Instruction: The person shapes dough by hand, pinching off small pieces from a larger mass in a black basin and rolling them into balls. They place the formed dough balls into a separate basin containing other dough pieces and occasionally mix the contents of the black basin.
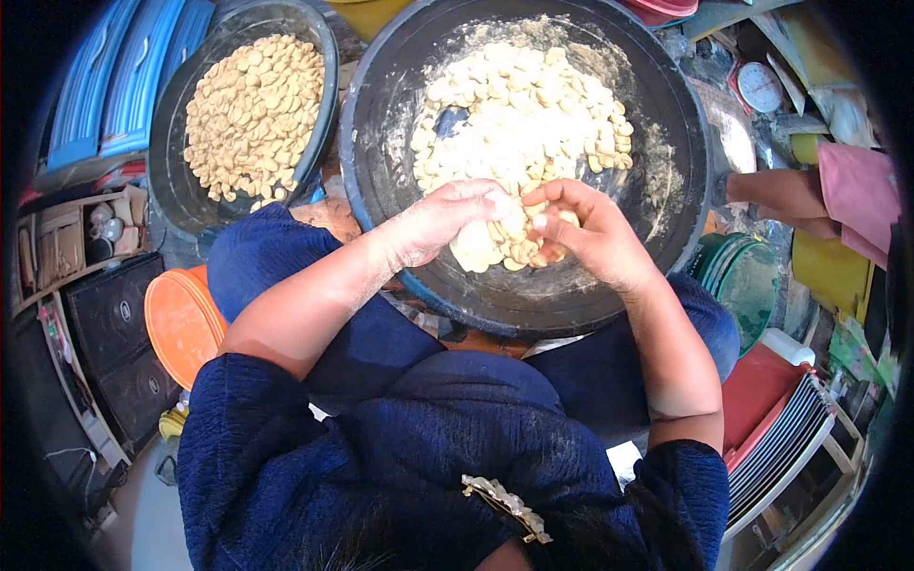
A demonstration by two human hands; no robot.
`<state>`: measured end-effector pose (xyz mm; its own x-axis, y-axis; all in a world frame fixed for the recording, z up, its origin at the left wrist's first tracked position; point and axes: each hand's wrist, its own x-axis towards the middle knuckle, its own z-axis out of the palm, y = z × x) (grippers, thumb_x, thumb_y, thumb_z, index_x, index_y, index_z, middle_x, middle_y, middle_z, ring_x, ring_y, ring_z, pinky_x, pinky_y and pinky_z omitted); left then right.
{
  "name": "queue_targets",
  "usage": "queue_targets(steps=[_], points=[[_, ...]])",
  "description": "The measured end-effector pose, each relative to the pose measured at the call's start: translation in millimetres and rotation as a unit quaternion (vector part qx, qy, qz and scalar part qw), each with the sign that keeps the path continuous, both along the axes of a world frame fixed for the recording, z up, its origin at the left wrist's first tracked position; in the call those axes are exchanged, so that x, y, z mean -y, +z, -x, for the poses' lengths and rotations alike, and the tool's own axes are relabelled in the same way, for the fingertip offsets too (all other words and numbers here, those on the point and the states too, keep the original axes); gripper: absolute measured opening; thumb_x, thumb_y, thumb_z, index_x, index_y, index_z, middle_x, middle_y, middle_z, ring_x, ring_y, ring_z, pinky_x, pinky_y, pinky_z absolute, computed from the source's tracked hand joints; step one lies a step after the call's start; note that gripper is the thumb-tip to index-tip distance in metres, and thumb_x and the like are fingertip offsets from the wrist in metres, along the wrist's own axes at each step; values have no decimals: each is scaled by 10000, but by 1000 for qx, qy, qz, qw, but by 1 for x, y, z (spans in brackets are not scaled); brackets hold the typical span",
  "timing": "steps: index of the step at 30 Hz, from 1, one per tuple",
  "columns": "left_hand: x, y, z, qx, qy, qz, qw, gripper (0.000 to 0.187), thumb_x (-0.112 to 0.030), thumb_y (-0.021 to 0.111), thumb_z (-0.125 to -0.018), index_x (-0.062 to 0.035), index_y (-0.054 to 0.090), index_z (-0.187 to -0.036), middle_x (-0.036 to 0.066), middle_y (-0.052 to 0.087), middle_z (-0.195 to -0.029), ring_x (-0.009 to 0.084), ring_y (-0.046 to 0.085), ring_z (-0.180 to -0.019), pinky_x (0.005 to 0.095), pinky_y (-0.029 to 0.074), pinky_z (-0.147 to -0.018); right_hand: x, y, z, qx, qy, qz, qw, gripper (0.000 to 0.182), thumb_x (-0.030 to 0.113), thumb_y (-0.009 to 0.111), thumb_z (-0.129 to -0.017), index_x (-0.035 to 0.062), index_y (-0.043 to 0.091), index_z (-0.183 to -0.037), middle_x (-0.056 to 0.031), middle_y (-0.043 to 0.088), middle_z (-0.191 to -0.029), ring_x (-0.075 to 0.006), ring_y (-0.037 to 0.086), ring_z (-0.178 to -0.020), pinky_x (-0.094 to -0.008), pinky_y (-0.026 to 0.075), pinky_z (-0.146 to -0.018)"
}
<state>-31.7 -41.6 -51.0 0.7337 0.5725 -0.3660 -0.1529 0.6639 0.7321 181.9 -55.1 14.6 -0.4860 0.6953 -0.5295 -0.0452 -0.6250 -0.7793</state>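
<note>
In the head view, a wide black basin [376,143] holds a heap of small pale flattened dough-like pieces [519,114], dusted with white powder. Over its near side, my left hand [459,221] is closed round a cluster of these pieces, its skin whitened by powder. Facing it, my right hand [592,238] has its fingers curled against the same cluster, thumb and fingertips pinching at pieces. Strong sunlight washes out the middle of the heap and part of the left hand. What lies under the palms is hidden.
A second dark basin [164,181] with browner pieces [255,109] stands at upper left. An orange bucket [181,324] sits left of my legs, green tubs [743,285] right. Another person's arm or leg [776,195] shows at right, near a round dial scale [760,86].
</note>
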Motion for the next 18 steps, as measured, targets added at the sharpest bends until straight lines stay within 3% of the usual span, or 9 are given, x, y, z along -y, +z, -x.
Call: queue_targets(steps=[2,3,4,6,8,10,13,15,18], points=[[1,5,-2,-13,15,10,1000,323,-256,526,-883,-28,526,-1112,50,583,-949,118,549,-909,267,447,-795,-3,0,-2,254,132,-183,940,358,166,646,-804,-8,531,-1094,-92,598,-913,-153,591,-724,-270,484,-699],[2,9,-4,-26,28,20,999,322,-256,512,-892,-20,524,-1111,57,588,-949,121,559,-903,276,459,-788,-1,-5,-2,282,134,-369,875,356,203,658,-790,-2,552,-1061,-104,580,-887,-193,589,-789,-304,468,-738],[2,10,-4,-26,28,20,999,322,-256,512,-892,-20,524,-1111,57,588,-949,121,559,-903,276,459,-788,4,-9,4,282,135,-369,875,356,203,658,-790,-2,552,-1061,-104,580,-887,-193,589,-789,-304,468,-738],[4,10,-4,3,49,133,990,343,-279,479,-910,-6,524,-1113,77,593,-955,151,581,-888,298,484,-773,14,-14,20,245,2,-409,879,269,225,656,-788,7,605,-938,-122,578,-862,-226,579,-868,-322,452,-766],[6,7,-5,21,28,136,990,384,-281,493,-893,-1,490,-1155,73,586,-966,155,584,-876,289,479,-782,8,-14,13,240,24,-325,914,251,211,664,-771,10,582,-898,-126,558,-861,-260,572,-829,-337,445,-765],[6,6,-4,40,8,138,990,434,-283,507,-877,5,457,-1197,69,580,-977,158,587,-864,280,473,-790,-5,-21,-3,336,113,-442,824,286,150,663,-755,15,513,-957,-124,533,-878,-282,555,-755,-341,449,-754],[3,8,0,70,-37,113,990,595,-169,518,-821,-9,290,-1347,57,561,-1036,158,575,-923,293,471,-812,-7,-16,-5,305,117,-434,840,318,138,677,-719,27,488,-949,-142,506,-945,-309,507,-873,-356,410,-835],[4,9,0,30,-34,76,996,534,-144,512,-817,-21,336,-1306,58,558,-1033,149,572,-895,270,470,-746,0,-14,5,224,64,-462,856,388,166,704,-678,36,522,-994,-157,494,-1035,-321,427,-1071,-362,353,-925],[6,2,-4,-14,-24,35,999,438,-110,524,-812,-39,410,-1228,54,561,-1004,132,565,-858,245,467,-675,12,-14,17,223,148,-489,830,432,144,692,-687,36,531,-1073,-153,499,-1085,-308,441,-1083,-367,355,-930]])
